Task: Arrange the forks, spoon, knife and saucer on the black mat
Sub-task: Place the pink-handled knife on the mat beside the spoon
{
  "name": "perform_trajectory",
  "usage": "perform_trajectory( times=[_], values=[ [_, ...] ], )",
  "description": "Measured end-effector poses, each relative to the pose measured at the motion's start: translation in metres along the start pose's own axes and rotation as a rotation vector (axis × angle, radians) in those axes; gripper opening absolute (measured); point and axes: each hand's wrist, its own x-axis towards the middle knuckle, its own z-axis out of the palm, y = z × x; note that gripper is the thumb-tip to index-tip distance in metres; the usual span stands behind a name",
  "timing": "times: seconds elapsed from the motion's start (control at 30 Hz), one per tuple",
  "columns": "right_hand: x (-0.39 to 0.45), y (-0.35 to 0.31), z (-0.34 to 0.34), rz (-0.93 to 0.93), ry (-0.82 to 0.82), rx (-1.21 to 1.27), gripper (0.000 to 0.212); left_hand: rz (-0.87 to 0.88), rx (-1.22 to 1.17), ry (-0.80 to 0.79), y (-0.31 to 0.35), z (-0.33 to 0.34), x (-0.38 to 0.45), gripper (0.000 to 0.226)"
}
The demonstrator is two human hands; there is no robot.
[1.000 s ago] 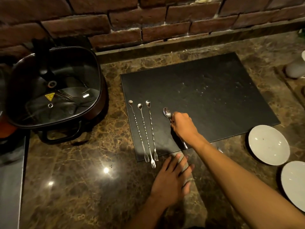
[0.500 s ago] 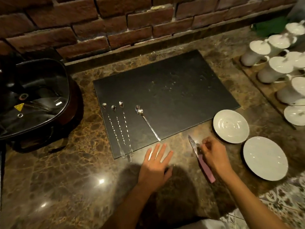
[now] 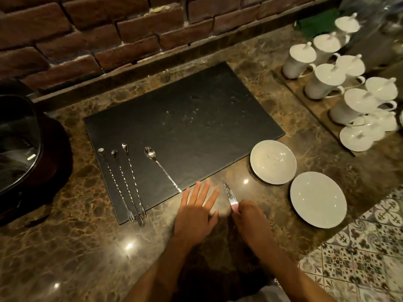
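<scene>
Nearest us, our left hand [image 3: 194, 212] lies flat on the table [image 3: 76, 247], fingers spread, its grip wide and holding nothing. Beside it, our right hand [image 3: 250, 221] has its grip closed on the knife [image 3: 227, 194], just off the black mat's [image 3: 185, 118] near edge. On the mat lie three forks [image 3: 125, 182] and the spoon [image 3: 162, 168]. Right of the mat sit two saucers [image 3: 273, 161].
</scene>
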Motion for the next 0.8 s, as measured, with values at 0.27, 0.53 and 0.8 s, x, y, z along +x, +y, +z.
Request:
perform_trajectory(
  times=[0.27,0.53,0.8],
  values=[
    [0.039,-0.048,-0.019,-0.131,0.118,0.092,0.009,0.012,-0.014,0.052,0.001,0.001,-0.002,0.066],
    [0.114,-0.128,-0.004,-0.131,0.027,0.118,0.024,0.026,-0.087,0.061,0.000,0.001,-0.002,0.047],
    [0.147,-0.158,0.010,-0.052,0.063,-0.006,0.026,0.025,-0.113,0.066,-0.002,0.007,-0.002,0.046]
  ],
)
